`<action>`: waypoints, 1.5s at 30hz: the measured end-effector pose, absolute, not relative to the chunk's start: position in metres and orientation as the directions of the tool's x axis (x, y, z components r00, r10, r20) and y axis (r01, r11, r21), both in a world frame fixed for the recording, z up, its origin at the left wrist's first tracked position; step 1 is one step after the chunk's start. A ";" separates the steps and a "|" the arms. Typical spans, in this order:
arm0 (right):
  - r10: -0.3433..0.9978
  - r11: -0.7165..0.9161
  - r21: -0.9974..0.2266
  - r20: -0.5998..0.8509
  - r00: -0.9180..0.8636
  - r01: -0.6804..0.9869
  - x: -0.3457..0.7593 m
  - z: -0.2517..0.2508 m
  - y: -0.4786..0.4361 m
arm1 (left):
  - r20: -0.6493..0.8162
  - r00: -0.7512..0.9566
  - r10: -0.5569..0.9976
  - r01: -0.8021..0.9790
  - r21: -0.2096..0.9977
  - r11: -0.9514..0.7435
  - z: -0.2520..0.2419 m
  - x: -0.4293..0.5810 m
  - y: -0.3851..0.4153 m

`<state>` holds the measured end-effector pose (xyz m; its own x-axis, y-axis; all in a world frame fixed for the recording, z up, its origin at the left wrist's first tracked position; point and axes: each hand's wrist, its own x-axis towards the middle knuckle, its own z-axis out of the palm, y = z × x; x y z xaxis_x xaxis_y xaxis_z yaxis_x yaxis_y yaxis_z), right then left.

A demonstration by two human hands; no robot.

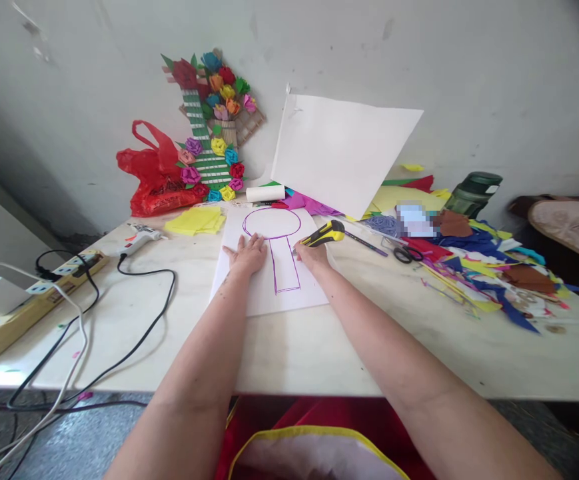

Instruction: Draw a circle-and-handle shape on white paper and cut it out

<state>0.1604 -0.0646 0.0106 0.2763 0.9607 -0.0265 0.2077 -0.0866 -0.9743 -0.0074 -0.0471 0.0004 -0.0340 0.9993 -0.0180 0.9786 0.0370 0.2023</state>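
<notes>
A white sheet [259,297] lies flat on the table before me, with a purple circle [272,223] drawn on it and a long purple rectangle below that. My left hand [248,255] rests on the paper with fingers spread, left of the rectangle. In my right hand [310,253] is a yellow and black utility knife [324,233], its front end low at the rectangle's right line. The blade tip is hidden by my fingers. Just right of the knife lies a dark purple pen [366,243].
On the left are a glue gun [142,237], a power strip [44,293] and loose cables. Yellow paper [195,221], a red bag [154,173] and a paper-flower craft [209,147] sit behind. Scissors [408,254], colourful scraps [499,267] and a green bottle [474,193] occupy the right.
</notes>
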 end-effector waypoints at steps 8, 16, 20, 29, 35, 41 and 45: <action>0.958 -0.103 -0.968 -0.034 0.284 0.231 0.161 0.007 -0.061 | -0.017 -0.028 0.999 0.981 0.193 0.031 0.001 -0.007 -0.048; 0.961 -0.084 -0.962 -0.009 0.278 0.261 0.162 0.004 -0.061 | -0.029 -0.034 0.999 0.979 0.199 0.039 0.002 -0.007 -0.048; 0.963 -0.087 -0.957 -0.010 0.268 0.278 0.163 0.003 -0.061 | -0.027 -0.033 0.999 0.978 0.203 0.038 0.001 -0.007 -0.047; 0.962 -0.078 -0.959 0.000 0.274 0.272 0.163 0.001 -0.060 | -0.019 -0.031 0.999 0.979 0.202 0.034 0.001 -0.007 -0.047; 0.963 -0.068 -0.962 0.006 0.268 0.265 0.163 0.002 -0.061 | -0.010 -0.033 0.999 0.979 0.203 0.034 -0.001 -0.008 -0.046; 0.964 -0.073 -0.954 0.007 0.267 0.289 0.163 0.001 -0.062 | -0.028 -0.032 0.999 0.980 0.197 0.037 0.002 -0.006 -0.048; 0.961 -0.069 -0.956 0.013 0.277 0.286 0.163 0.003 -0.065 | -0.035 -0.037 0.999 0.980 0.192 0.043 0.003 -0.006 -0.049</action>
<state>0.1630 -0.0650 0.0026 0.2767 0.9609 0.0134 0.2860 -0.0691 -0.9557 -0.0059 -0.0485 0.0028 -0.0369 0.9987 -0.0350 0.9805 0.0430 0.1919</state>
